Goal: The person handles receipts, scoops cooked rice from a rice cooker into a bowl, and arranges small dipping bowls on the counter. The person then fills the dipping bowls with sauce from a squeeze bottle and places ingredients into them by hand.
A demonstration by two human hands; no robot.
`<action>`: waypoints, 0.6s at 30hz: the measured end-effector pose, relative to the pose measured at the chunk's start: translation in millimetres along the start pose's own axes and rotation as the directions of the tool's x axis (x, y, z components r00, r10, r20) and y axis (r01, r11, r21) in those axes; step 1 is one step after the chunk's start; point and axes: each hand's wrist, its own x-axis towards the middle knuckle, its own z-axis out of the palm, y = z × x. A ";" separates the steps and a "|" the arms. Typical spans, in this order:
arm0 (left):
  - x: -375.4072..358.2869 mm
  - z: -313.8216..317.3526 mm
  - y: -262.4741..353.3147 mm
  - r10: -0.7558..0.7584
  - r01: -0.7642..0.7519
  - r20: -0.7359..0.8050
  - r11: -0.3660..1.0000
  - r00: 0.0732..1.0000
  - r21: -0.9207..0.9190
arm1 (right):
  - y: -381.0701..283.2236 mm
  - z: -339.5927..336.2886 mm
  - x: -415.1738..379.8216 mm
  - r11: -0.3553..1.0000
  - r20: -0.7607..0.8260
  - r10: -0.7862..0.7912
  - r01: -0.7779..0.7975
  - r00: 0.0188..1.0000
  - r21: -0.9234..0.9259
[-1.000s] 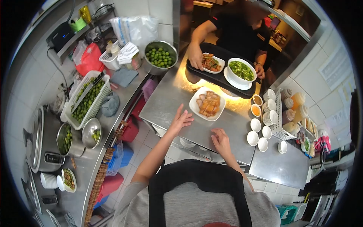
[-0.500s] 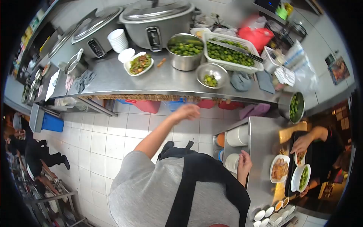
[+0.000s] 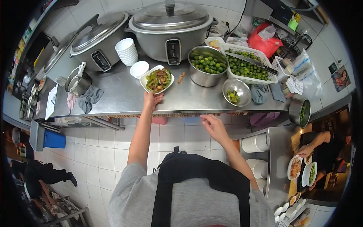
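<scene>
Food dish (image 3: 143,81): white, filled with chopped green and brown food; set near the front edge of the steel counter (image 3: 121,92), ahead of the person.
Left hand (image 3: 153,100): reached out to the near rim of the food dish, touching; whether it is clamped there cannot be told, fingers partly hidden.
Right hand (image 3: 214,128): held in the air just short of the counter edge, fingers loosely bent and slightly apart.
White bowl (image 3: 139,70): placed just beside the food dish, on its left.
Bowl stack (image 3: 127,53): stood upright behind the white bowl.
Large cooker (image 3: 155,42): lidded, set behind the food dish.
Brown stick (image 3: 181,77): laid between food dish and steel pot (image 3: 206,80).
Steel pot: filled with green fruit.
Basket (image 3: 251,80): filled with green fruit, knife (image 3: 251,61) laid across it.
Metal bowl (image 3: 242,89): placed in front of the basket, a few green pieces inside.
Gray cloth (image 3: 90,99): draped over the counter edge, at left.
Co-worker's hand (image 3: 304,151): seen at far right, near the meat plate (image 3: 290,170).
</scene>
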 end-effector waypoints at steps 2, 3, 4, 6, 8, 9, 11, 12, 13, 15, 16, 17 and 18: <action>-12.3 -1.6 7.2 0.000 -0.002 -0.089 1.000 0.996 -0.027 | -7.2 14.8 11.5 1.000 0.070 0.029 -0.028 0.997 -0.005; -20.4 -5.2 10.0 -0.055 0.053 -0.041 0.997 0.998 -0.052 | -8.2 19.0 15.4 1.000 0.067 0.027 -0.027 0.997 -0.008; -21.7 -9.4 11.7 -0.105 0.105 0.009 0.992 0.994 -0.075 | -8.0 23.8 17.5 0.999 0.061 0.049 -0.049 0.997 0.005; -21.6 -10.2 4.6 -0.171 0.181 0.075 0.970 0.982 -0.162 | -7.3 39.5 22.3 0.996 0.069 0.079 -0.081 0.994 0.031; -18.9 2.5 4.1 -0.158 0.164 0.057 0.977 0.986 -0.133 | -2.8 50.0 31.1 0.992 0.064 0.096 -0.101 0.993 0.071; -23.2 7.8 2.9 -0.078 0.085 0.094 0.994 0.993 -0.065 | 0.7 54.3 35.0 0.995 0.044 0.070 -0.073 0.997 0.067; -26.9 7.8 3.6 -0.100 0.111 0.135 0.991 0.986 -0.076 | 9.5 55.6 44.1 0.991 0.011 0.103 -0.104 0.995 0.084; -29.9 4.7 3.1 -0.124 0.139 0.159 0.987 0.979 -0.086 | 14.9 57.7 46.6 0.984 -0.007 0.136 -0.135 0.991 0.114; -31.6 2.1 0.6 -0.138 0.154 0.150 0.983 0.979 -0.099 | 23.1 62.1 49.1 0.984 -0.028 0.147 -0.143 0.989 0.109; -36.3 -2.0 -0.8 -0.143 0.160 0.196 0.984 0.970 -0.074 | 40.4 68.0 54.0 0.942 -0.086 0.229 -0.198 0.970 0.272; -39.0 -2.1 -1.5 -0.139 0.155 0.213 0.986 0.967 -0.060 | 46.3 68.9 57.8 0.942 -0.112 0.243 -0.206 0.964 0.266; -42.2 -1.4 -1.7 -0.150 0.166 0.236 0.985 0.960 -0.051 | 49.4 70.1 63.9 0.888 -0.067 0.303 -0.256 0.951 0.381; -45.1 -1.0 -1.7 -0.156 0.173 0.255 0.984 0.954 -0.044 | 52.2 70.8 69.8 0.818 -0.015 0.354 -0.301 0.935 0.490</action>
